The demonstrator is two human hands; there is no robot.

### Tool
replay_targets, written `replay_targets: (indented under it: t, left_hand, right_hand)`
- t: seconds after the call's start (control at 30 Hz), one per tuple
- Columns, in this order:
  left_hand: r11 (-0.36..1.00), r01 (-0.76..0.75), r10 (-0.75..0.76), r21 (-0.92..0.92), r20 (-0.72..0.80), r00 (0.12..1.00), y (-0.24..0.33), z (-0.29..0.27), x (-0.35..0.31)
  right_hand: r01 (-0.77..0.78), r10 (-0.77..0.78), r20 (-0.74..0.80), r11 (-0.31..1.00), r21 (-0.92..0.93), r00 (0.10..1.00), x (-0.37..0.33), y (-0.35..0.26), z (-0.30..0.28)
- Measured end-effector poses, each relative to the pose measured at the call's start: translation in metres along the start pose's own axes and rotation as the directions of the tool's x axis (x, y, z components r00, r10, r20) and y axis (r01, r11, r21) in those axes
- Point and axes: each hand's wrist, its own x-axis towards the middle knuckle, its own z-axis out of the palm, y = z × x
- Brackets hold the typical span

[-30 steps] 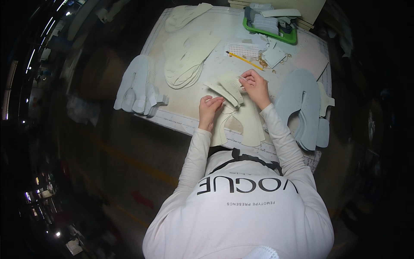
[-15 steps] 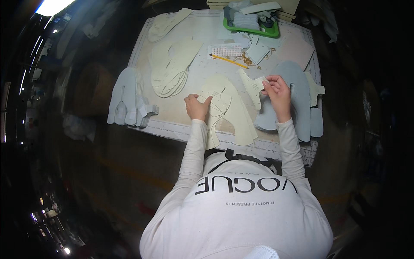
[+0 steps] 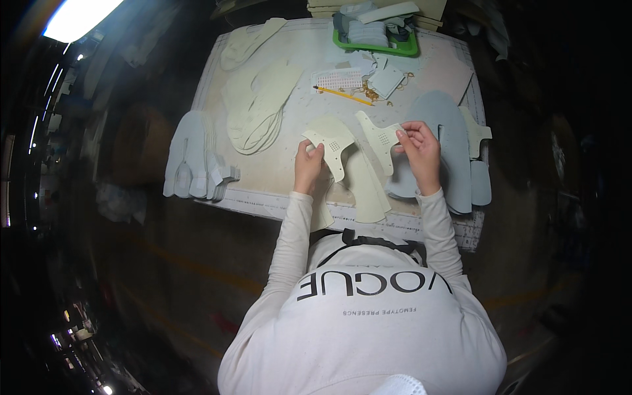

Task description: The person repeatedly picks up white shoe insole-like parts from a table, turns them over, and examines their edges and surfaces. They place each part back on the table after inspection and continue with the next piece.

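Observation:
Between thumb and fingers, my left hand (image 3: 308, 164) grips a cream shoe tongue piece (image 3: 334, 149) with a patch of small punched holes. It is raised over a stack of cream shoe upper pieces (image 3: 364, 191) near the table's front edge. My right hand (image 3: 420, 150) pinches the edge of a similar cream piece (image 3: 381, 139), also perforated. The two held pieces are close together but apart. Under and beside my right hand lie large pale blue-grey upper pieces (image 3: 451, 158). Part of the cream stack is hidden by my left hand and its piece.
More cream uppers (image 3: 257, 108) lie at the far left, and grey-blue uppers (image 3: 187, 155) at the left edge. A yellow pencil (image 3: 343, 96), a printed card (image 3: 337, 79) and rubber bands (image 3: 380, 92) sit farther back. Behind them stands a green tray (image 3: 376, 48) of grey pieces.
My left hand has lifted a perforated cream piece off the stack and moved slightly right with it. My right hand still holds its piece, now tilted a little differently.

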Motion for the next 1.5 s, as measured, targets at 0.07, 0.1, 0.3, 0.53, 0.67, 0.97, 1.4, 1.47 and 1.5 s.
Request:
replay_targets:
  t: [0.07, 0.1, 0.3, 0.53, 0.67, 0.97, 1.4, 1.47, 1.5]
  left_hand:
    - [0.973, 0.094, -0.053, -0.211, 0.190, 0.980, 0.015, 0.004, -0.017]
    - [0.936, 0.146, -0.048, -0.320, 0.296, 0.954, 0.024, 0.008, -0.026]
    - [0.912, 0.096, 0.109, -0.398, 0.463, 0.880, 0.058, 0.028, -0.074]
    - [0.920, 0.137, 0.075, -0.367, 0.507, 0.859, 0.073, 0.030, -0.085]
    - [0.938, 0.111, 0.074, -0.327, 0.504, 0.860, 0.072, 0.032, -0.084]
    - [0.944, 0.120, 0.041, -0.307, 0.471, 0.881, 0.067, 0.044, -0.082]
    - [0.657, -0.315, 0.381, 0.685, 0.059, 0.923, -0.009, -0.001, -0.029]
    - [0.572, -0.329, 0.487, 0.751, 0.011, 0.873, -0.020, -0.006, -0.021]
    - [0.560, -0.357, 0.512, 0.748, 0.027, 0.859, -0.023, -0.009, -0.018]
  right_hand:
    - [-0.014, 0.014, 0.003, 0.999, 0.049, 1.000, -0.003, -0.010, 0.000]
    - [-0.030, 0.029, 0.010, 0.995, 0.094, 1.000, -0.004, -0.015, 0.000]
    - [-0.162, 0.139, 0.140, 0.973, 0.165, 0.980, -0.010, -0.019, 0.011]
    - [-0.124, 0.109, 0.136, 0.986, 0.110, 0.985, -0.014, -0.008, 0.015]
    - [-0.104, 0.090, 0.126, 0.989, 0.102, 0.988, -0.015, -0.008, 0.014]
    - [0.077, -0.055, 0.076, 0.944, -0.321, 0.996, -0.027, -0.009, 0.010]
    - [0.044, -0.160, -0.386, 0.955, -0.292, 0.908, 0.062, 0.003, -0.208]
    - [-0.069, -0.036, -0.486, 0.978, -0.196, 0.873, 0.070, 0.028, -0.236]
    - [-0.125, 0.028, -0.522, 0.980, -0.152, 0.852, 0.072, 0.043, -0.245]
